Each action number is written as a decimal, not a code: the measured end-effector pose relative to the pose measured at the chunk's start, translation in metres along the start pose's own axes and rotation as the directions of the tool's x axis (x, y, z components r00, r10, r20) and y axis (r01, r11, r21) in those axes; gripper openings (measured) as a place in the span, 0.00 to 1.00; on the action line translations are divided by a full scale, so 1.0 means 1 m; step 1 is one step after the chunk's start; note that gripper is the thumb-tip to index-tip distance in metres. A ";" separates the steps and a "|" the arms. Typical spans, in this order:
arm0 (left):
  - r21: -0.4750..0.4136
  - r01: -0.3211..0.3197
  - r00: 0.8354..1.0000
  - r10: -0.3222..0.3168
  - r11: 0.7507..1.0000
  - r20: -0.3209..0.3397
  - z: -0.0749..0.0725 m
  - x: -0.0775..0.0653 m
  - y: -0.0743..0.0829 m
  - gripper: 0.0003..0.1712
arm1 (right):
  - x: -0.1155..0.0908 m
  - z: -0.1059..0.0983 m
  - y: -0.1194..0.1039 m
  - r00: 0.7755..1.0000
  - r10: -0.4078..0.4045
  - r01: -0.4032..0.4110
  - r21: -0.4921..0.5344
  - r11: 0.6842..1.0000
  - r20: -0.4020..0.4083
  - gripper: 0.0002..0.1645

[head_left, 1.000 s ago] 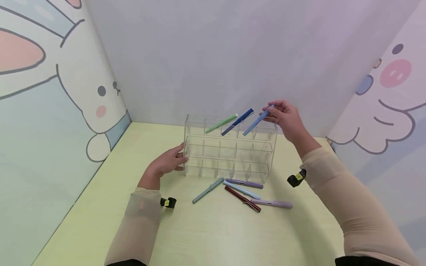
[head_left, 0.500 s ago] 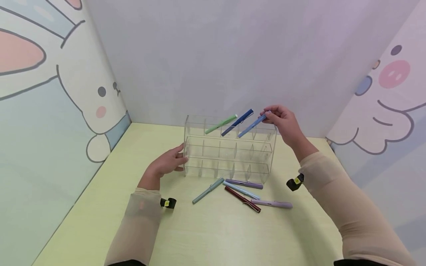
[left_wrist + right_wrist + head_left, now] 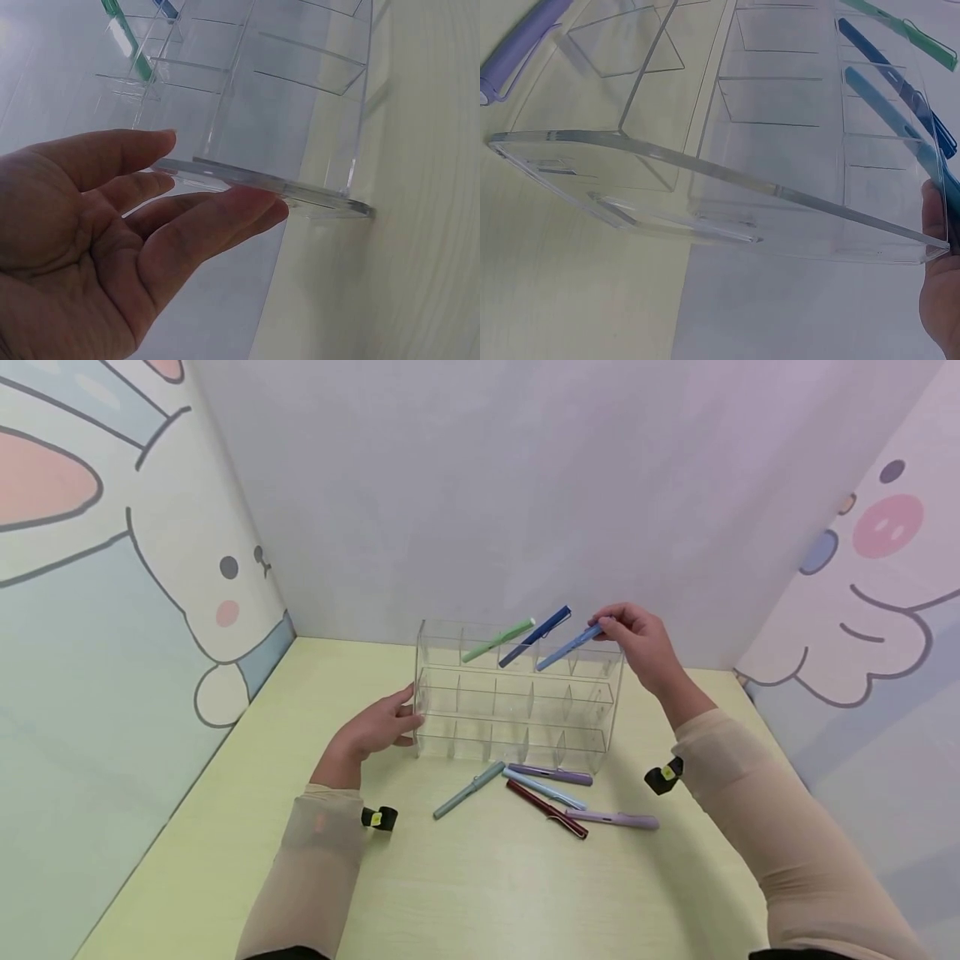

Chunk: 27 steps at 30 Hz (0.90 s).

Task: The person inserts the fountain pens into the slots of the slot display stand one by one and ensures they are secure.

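A clear acrylic pen rack with three divided tiers stands on the table. My left hand holds the edge of its left side panel, and the left wrist view shows the fingers at that edge. At the top tier's right part, my right hand pinches the upper end of a light blue pen. That pen slants, its lower end in the top tier. Left of it, a dark blue pen and a green pen lean in the same tier. The right wrist view shows only part of the right hand.
Several pens lie before the rack: a grey-green pen, a purple pen, a pale blue pen, a dark red pen and a lilac pen. A grey wall rises behind, with cartoon-printed panels on both sides.
My right hand has moved down and slightly left with the light blue pen, whose lower end is now in the top tier. The left hand and the other pens look unmoved.
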<state>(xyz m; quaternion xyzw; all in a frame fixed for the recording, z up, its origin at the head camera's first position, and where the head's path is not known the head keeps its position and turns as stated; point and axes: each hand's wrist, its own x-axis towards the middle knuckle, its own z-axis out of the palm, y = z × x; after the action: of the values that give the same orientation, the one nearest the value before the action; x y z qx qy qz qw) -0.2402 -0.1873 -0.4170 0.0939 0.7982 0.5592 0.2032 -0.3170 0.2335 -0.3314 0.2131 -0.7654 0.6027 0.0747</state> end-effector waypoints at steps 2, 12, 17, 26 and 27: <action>0.004 0.002 1.000 -0.002 1.000 -0.005 0.001 0.000 0.000 0.42 | -0.001 -0.001 0.000 1.000 -0.001 0.001 -0.009 1.000 0.000 0.19; 0.000 -0.003 1.000 0.003 1.000 0.005 0.003 0.001 -0.001 0.42 | -0.012 -0.018 -0.019 0.974 -0.177 0.176 -0.019 0.984 -0.145 0.22; -0.001 -0.004 1.000 0.004 1.000 0.002 0.001 0.001 -0.001 0.42 | -0.029 -0.021 -0.032 0.921 -0.282 0.330 0.154 0.931 -0.269 0.21; -0.012 -0.008 1.000 0.008 1.000 0.008 -0.001 0.000 -0.003 0.43 | -0.076 -0.009 -0.036 0.888 -0.387 0.437 0.197 0.878 -0.247 0.25; -0.011 -0.010 1.000 0.010 1.000 0.008 -0.001 0.000 -0.003 0.43 | -0.080 -0.008 -0.036 0.887 -0.395 0.443 0.192 0.876 -0.240 0.25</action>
<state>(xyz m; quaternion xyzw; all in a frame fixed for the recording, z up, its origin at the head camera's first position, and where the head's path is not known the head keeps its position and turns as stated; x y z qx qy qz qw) -0.2401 -0.1893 -0.4196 0.0993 0.7938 0.5643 0.2042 -0.2316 0.2537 -0.3270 0.3224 -0.6107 0.6782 0.2513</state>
